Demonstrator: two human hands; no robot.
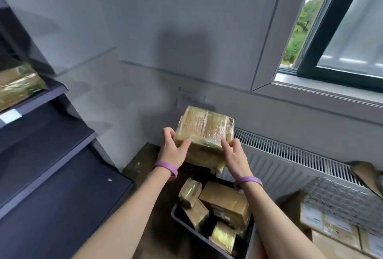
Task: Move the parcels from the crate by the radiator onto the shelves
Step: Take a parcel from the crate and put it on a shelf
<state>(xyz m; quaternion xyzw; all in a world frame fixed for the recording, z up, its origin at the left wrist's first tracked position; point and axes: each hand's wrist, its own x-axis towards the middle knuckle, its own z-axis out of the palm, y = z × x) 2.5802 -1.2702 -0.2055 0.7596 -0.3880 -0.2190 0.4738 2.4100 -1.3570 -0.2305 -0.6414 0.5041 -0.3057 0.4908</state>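
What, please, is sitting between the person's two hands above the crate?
In the head view, a tape-wrapped parcel lies between the left hand and the right hand, which grip its opposite sides above the crate.

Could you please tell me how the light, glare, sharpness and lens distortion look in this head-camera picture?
Head view: daylight enters through the window at upper right; a soft shadow lies on the wall above the held parcel; glare streaks its plastic wrap and that of the shelf parcel; the wide lens bends the shelves and the window frame; the whole frame is slightly soft.
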